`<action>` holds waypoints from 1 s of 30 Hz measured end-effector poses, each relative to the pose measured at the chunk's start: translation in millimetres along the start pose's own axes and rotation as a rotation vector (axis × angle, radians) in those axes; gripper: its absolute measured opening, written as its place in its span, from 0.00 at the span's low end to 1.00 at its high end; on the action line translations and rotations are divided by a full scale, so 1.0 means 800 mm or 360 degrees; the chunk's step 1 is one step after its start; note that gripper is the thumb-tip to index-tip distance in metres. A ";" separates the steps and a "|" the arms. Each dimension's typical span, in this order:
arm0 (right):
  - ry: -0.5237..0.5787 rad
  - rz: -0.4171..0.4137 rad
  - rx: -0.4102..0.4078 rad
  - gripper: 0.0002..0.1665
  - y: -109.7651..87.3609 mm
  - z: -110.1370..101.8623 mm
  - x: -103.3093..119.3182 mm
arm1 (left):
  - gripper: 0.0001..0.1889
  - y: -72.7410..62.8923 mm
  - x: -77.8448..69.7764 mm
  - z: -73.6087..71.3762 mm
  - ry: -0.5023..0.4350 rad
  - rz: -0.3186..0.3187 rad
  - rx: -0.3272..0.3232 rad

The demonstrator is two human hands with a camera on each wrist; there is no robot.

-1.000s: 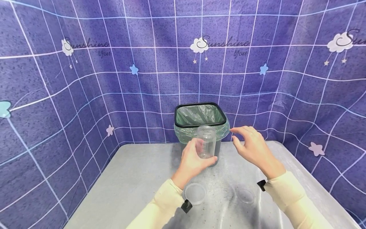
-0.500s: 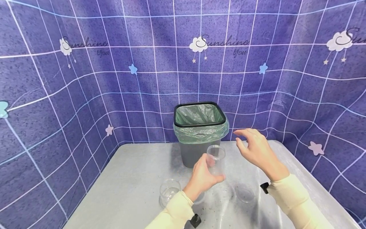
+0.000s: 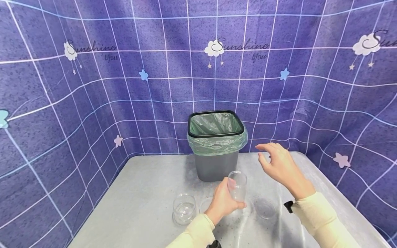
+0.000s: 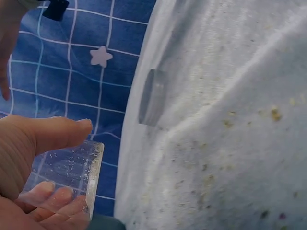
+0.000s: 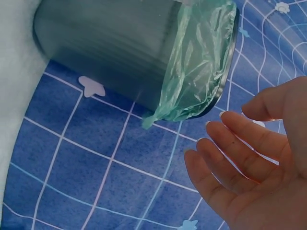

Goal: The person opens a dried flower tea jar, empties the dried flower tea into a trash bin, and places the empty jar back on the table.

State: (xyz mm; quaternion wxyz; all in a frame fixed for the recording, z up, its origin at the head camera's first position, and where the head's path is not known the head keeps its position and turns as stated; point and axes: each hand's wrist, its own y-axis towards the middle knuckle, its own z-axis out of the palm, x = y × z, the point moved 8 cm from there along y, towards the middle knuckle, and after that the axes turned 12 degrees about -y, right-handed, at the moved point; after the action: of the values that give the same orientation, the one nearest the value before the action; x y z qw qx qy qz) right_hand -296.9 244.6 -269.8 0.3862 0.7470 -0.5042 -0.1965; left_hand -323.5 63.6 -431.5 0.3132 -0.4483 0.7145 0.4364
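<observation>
My left hand (image 3: pixel 224 201) grips a clear plastic jar (image 3: pixel 238 187), upright in front of the bin and low over the table. Up close in the left wrist view, the jar (image 4: pixel 67 167) lies between thumb and fingers, with fine specks on its wall. Off to the right, my right hand (image 3: pixel 277 163) hovers with loosely bent fingers and nothing in them. A clear round lid (image 3: pixel 265 208) lies on the table right of the jar. Another clear round piece (image 3: pixel 204 204) is partly hidden behind the left wrist. Left of that wrist stands a second clear jar (image 3: pixel 184 208).
A grey bin (image 3: pixel 217 167) with a black rim and a green liner bag (image 3: pixel 214 146) stands at the back of the grey table (image 3: pixel 145 193). Small crumbs (image 4: pixel 276 114) are scattered on the tabletop. Purple checked cloth (image 3: pixel 167 86) encloses the back and sides.
My left hand has brought the jar down and slightly right, from before the bin's rim to low over the table. The second jar came into view. My right hand has drifted slightly right and down.
</observation>
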 end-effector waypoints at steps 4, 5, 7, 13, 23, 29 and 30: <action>0.0008 0.0001 -0.0002 0.16 -0.004 0.004 -0.001 | 0.39 -0.002 0.008 0.007 0.0014 -0.0021 0.0008; 0.0010 0.0000 -0.0007 0.16 -0.005 0.005 -0.002 | 0.39 -0.003 0.011 0.009 0.0012 -0.0044 0.0012; 0.0008 -0.0004 -0.0017 0.16 -0.008 0.006 -0.003 | 0.40 -0.004 0.014 0.013 -0.0004 -0.0072 0.0022; 0.0002 -0.0021 -0.0022 0.15 -0.012 0.012 -0.001 | 0.40 -0.007 0.027 0.023 -0.0021 -0.0147 0.0058; -0.0006 -0.0011 0.0005 0.14 -0.016 0.018 0.000 | 0.40 -0.008 0.042 0.032 -0.0046 -0.0217 0.0072; -0.0006 -0.0010 0.0034 0.14 -0.018 0.022 0.000 | 0.41 -0.011 0.045 0.035 -0.0075 -0.0205 0.0071; -0.0008 -0.0008 0.0036 0.14 -0.018 0.022 0.000 | 0.41 -0.011 0.046 0.036 -0.0087 -0.0210 0.0074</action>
State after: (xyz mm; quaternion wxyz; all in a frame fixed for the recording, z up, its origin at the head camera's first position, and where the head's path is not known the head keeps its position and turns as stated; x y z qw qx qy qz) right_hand -300.1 240.5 -292.1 0.3760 0.7520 -0.5054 -0.1938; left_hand -328.7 74.1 -477.8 0.3711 -0.4749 0.6845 0.4101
